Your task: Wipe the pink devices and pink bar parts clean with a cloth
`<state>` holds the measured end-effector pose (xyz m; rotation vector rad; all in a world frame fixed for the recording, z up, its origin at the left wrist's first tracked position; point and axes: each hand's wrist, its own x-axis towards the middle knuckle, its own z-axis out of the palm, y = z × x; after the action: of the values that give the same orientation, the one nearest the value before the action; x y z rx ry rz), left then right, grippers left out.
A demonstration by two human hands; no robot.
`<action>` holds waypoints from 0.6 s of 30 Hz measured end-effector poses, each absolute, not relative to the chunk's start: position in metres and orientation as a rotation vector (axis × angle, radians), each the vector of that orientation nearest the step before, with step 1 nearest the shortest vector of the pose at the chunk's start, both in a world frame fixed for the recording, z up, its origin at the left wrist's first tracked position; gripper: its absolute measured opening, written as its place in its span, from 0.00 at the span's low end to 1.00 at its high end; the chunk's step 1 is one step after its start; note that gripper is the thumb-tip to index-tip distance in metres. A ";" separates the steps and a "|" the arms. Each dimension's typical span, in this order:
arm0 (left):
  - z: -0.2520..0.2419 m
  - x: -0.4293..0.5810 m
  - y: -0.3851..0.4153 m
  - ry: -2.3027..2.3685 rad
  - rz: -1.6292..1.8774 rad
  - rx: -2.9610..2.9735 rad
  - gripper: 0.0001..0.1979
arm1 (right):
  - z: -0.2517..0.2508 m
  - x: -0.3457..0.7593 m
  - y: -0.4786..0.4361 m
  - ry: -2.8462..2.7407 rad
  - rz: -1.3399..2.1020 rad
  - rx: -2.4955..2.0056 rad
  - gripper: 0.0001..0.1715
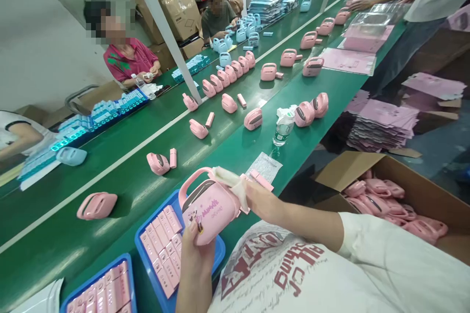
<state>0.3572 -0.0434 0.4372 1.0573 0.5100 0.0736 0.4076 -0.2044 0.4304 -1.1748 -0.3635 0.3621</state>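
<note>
My left hand (196, 249) grips a pink device with a handle (209, 205) from below, over a blue tray (216, 254) of small pink blocks. My right hand (260, 200) presses a white cloth (231, 183) against the device's upper right side. Both hands are closed around what they hold. A second blue tray (99, 286) of pink blocks sits at the lower left.
A green conveyor (121, 176) carries several pink devices and small pink pieces away from me. A water bottle (282, 129) stands on the near bench. A cardboard box (414, 195) of pink devices sits at my right. Other people work across the belt and at the far right.
</note>
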 end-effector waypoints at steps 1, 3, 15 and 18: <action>0.437 0.357 -0.046 0.508 0.045 1.033 0.36 | 0.429 0.407 -0.205 -0.405 0.348 -1.195 0.36; 0.435 0.358 -0.051 0.470 0.001 1.026 0.35 | 0.427 0.412 -0.205 -0.434 0.348 -1.193 0.32; 0.371 0.382 -0.065 0.116 -0.500 1.434 0.33 | 0.424 0.474 -0.231 -0.023 0.361 -1.260 0.16; 0.364 0.383 -0.075 -0.143 -0.854 1.544 0.25 | 0.421 0.487 -0.250 0.026 0.211 -1.300 0.20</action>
<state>0.3829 -0.0748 0.3636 1.5438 -0.1430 -0.8540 0.4867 -0.2498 0.4210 -1.3002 0.0259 0.2114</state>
